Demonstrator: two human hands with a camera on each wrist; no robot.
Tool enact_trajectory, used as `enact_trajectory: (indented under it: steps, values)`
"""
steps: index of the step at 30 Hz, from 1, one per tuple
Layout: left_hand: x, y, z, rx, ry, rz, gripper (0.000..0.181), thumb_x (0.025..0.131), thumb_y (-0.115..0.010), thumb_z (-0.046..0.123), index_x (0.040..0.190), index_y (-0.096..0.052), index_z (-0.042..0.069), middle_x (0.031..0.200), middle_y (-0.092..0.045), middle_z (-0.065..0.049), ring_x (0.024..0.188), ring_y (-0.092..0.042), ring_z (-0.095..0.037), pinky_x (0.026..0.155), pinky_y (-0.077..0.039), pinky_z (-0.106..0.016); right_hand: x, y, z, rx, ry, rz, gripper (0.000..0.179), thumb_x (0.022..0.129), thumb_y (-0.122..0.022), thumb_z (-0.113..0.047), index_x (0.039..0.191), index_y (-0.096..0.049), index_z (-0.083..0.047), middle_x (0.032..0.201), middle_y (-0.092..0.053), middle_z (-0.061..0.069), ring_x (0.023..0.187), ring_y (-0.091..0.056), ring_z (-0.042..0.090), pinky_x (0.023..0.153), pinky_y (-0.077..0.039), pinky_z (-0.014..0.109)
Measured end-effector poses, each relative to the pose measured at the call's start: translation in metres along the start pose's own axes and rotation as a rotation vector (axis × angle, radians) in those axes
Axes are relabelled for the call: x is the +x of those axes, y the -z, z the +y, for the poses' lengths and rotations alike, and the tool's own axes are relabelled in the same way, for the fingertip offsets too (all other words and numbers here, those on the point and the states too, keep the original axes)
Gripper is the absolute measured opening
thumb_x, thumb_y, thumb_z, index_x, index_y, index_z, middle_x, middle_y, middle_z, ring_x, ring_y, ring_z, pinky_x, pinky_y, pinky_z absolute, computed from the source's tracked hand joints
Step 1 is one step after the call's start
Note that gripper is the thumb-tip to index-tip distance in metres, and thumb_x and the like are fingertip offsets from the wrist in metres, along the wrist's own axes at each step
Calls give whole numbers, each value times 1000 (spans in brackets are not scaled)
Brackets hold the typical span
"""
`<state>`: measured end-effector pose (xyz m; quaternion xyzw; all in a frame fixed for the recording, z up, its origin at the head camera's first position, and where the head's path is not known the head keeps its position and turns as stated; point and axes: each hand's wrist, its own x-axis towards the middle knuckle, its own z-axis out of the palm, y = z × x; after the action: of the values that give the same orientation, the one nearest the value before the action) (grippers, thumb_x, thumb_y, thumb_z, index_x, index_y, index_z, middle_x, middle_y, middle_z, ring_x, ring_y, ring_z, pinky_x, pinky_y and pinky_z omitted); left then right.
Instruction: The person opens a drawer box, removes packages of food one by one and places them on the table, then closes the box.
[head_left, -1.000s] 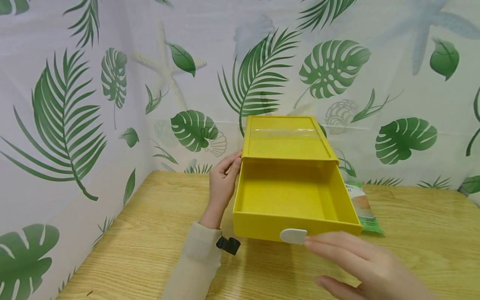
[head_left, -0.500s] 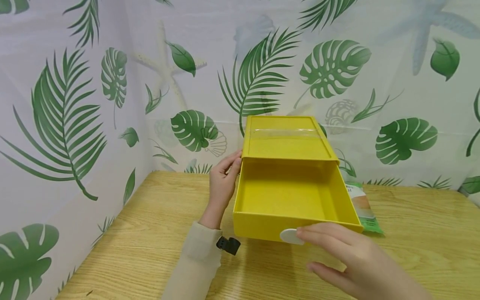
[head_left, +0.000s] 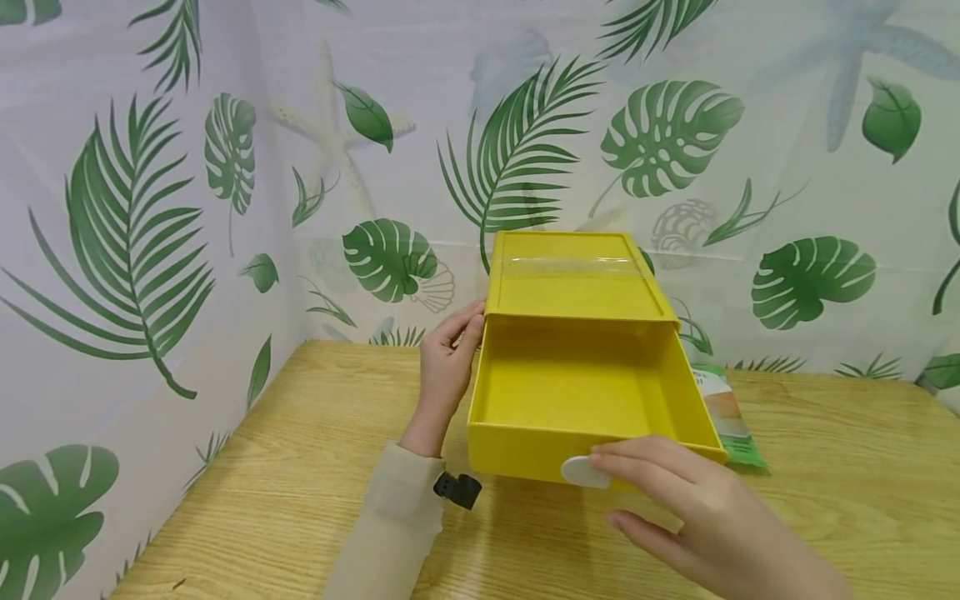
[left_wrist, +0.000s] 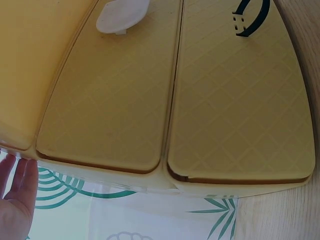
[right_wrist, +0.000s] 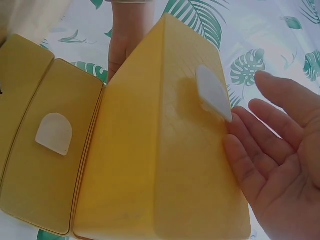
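Right hand (head_left: pixel 708 504) shifted over white handle (head_left: pixel 581 472), fingers straight, thumb apart, left hand (head_left: pixel 446 360) also straight-fingered

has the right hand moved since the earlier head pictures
Yes. In the head view, the right hand has moved left and slightly up against the drawer's white handle, now covering more of the handle's right side.

Box top (head_left: pixel 577 292): glare streaking across!
Tabletop (head_left: pixel 285 500): soft shadow beneath the drawer (head_left: pixel 517 450).
Left wrist view: dim, lines bowing.
Right wrist view: hazy, pale backdrop (right_wrist: pixel 260 30).
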<state>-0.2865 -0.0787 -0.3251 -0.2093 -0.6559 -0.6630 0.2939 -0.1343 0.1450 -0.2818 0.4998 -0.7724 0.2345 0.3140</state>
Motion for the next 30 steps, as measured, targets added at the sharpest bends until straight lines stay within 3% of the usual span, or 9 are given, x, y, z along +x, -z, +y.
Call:
enact_trajectory:
  steps: [8, 15, 25, 30]
  values:
    - [0, -1, 5, -9, 25, 3, 25, 88, -53, 5, 107, -60, -8, 112, -57, -20, 105, -53, -24, 81, -48, -31, 4, -4, 0, -46, 23, 59, 37, 92, -45, -34, 99, -64, -3, 100, -59, 2, 84, -55, 12, 82, -41, 12]
    - [-2, -2, 31, 9, 33, 4, 23, 88, -51, -1, 106, -58, -14, 111, -55, -24, 105, -52, -29, 81, -47, -31, 6, -10, 4, -103, 10, 96, 38, 93, -42, -35, 98, -65, -5, 98, -60, 2, 83, -55, 13, 80, -42, 12]
    - [-3, -2, 31, 13, 39, 5, 24, 88, -52, 1, 106, -58, -13, 111, -56, -23, 105, -52, -29, 80, -48, -31, 12, -18, 8, -196, 6, 143, 39, 94, -39, -33, 94, -66, -5, 93, -61, 2, 82, -55, 16, 78, -42, 18]
    - [-3, -1, 31, 19, 51, 8, 24, 88, -52, 1, 107, -58, -12, 112, -57, -21, 105, -53, -27, 79, -49, -30, 18, -18, 7, -228, -53, 115, 42, 94, -37, -36, 89, -65, -5, 89, -60, 1, 78, -53, 15, 70, -45, 23]
